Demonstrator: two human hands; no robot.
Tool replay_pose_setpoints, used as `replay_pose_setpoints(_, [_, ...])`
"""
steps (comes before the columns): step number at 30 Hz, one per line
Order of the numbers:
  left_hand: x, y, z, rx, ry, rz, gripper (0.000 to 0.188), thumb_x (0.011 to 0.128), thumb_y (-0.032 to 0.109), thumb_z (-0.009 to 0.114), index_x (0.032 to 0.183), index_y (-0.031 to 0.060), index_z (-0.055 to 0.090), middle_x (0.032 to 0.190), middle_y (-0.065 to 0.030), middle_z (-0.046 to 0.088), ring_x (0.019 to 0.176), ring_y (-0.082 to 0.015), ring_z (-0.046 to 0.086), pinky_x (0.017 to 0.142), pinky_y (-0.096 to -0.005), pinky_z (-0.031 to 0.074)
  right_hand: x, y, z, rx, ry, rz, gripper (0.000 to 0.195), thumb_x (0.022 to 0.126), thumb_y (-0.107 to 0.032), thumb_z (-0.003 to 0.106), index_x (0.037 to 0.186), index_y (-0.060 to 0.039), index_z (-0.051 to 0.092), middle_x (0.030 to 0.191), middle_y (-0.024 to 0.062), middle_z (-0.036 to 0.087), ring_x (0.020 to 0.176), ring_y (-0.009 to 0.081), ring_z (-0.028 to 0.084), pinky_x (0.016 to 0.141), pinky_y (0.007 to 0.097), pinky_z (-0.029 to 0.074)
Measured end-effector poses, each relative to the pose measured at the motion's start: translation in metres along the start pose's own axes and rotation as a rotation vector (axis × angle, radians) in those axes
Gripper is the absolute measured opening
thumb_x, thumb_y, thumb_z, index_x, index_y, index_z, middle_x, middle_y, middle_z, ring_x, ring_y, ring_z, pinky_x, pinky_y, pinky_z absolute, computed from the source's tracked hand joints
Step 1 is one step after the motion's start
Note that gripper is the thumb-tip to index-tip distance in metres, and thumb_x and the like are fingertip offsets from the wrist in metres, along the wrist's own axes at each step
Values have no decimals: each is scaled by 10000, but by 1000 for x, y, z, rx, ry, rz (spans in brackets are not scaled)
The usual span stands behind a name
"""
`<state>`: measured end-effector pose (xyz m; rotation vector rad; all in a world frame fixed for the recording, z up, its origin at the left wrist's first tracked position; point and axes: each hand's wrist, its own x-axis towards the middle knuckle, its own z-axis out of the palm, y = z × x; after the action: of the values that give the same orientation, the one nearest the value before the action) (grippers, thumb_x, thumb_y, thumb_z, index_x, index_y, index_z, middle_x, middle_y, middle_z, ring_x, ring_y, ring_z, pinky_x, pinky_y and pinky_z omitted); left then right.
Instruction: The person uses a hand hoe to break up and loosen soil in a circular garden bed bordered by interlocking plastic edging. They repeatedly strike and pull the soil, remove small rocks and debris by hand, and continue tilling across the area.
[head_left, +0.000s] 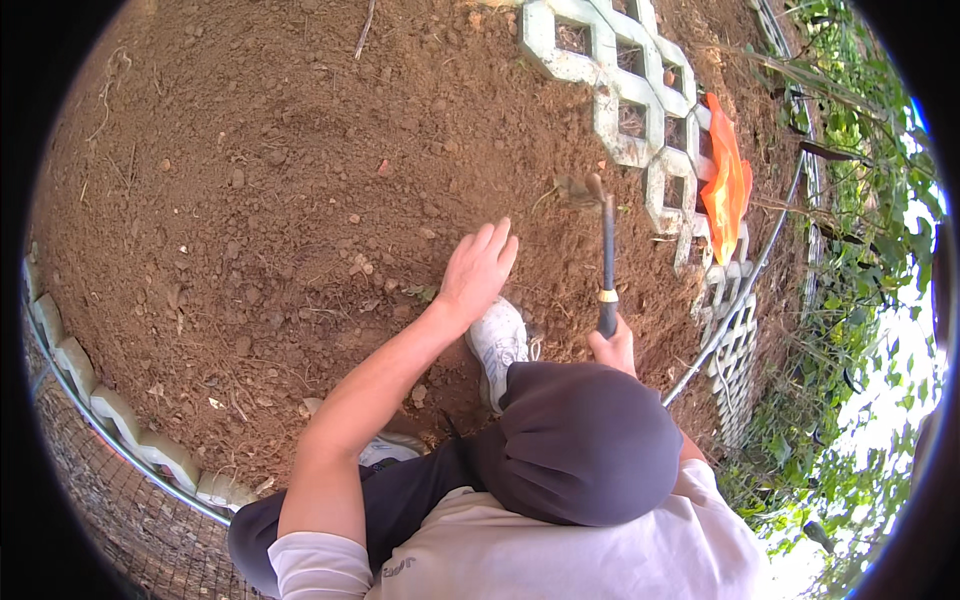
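Note:
My right hand (615, 349) grips the dark handle of a short garden hand tool (608, 255) with a pale collar. Its soil-coloured head lies at the far end, over the brown soil near a wilted leaf (576, 192); the head's exact shape is hard to make out. My left hand (480, 264) is empty, held palm down above the soil (300, 187) just beyond the toe of my white shoe (501, 349). Its fingers are extended and slightly apart. I cannot tell whether they touch the ground. My bent knee in dark trousers hides part of the right forearm.
White lattice pavers (630, 146) run along the right side, with an orange plastic sheet or bag (724, 184) on them. A grey pipe or hose (739, 307) curves past leafy plants (847, 300). Scalloped edging blocks (112, 412) and wire mesh (97, 495) border the lower left.

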<state>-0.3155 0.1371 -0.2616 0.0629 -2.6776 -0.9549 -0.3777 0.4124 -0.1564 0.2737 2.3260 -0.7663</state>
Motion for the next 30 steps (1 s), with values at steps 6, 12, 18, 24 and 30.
replay_pose_setpoints(6, [0, -1, 6, 269, -223, 19, 94, 785, 128, 621, 841, 77, 677, 905, -62, 584, 962, -228, 556, 865, -354, 436, 24, 26, 28, -94, -62, -185, 238, 770, -86, 658, 974, -1, 570, 750, 53, 549, 670, 164, 513, 633, 352, 464])
replay_pose_setpoints(12, [-21, 2, -26, 173, -225, -46, 59, 788, 124, 623, 834, 93, 604, 865, -52, 581, 901, -230, 561, 780, -356, 448, 78, 13, -26, -511, -189, -337, 209, 738, -103, 681, 917, -31, 602, 698, 155, 626, 637, 242, 619, 653, 397, 512])
replay_pose_setpoints(18, [-72, 7, -101, 113, -576, 147, 221, 731, 81, 713, 920, 77, 599, 919, -63, 618, 963, -234, 590, 806, -357, 488, 165, -109, 23, -939, -534, -780, 255, 758, -159, 700, 976, -65, 606, 768, 200, 695, 703, 348, 697, 724, 458, 573])
replay_pose_setpoints(24, [-161, -17, -211, -65, -936, -260, 199, 829, 112, 681, 1012, 41, 646, 999, -91, 660, 1020, -244, 616, 878, -401, 553, 167, -231, 100, -1276, -766, -975, 244, 818, -109, 685, 1051, -76, 620, 763, 158, 684, 661, 229, 673, 633, 348, 609])
replay_pose_setpoints(30, [-246, 3, -273, -534, -353, -1313, 222, 885, 139, 782, 1048, 53, 659, 1002, -62, 717, 899, -151, 673, 785, -328, 549, 86, -264, 202, -1363, -1127, -1030, 268, 938, -92, 628, 1201, -51, 595, 802, 119, 630, 602, 153, 599, 453, 262, 541])
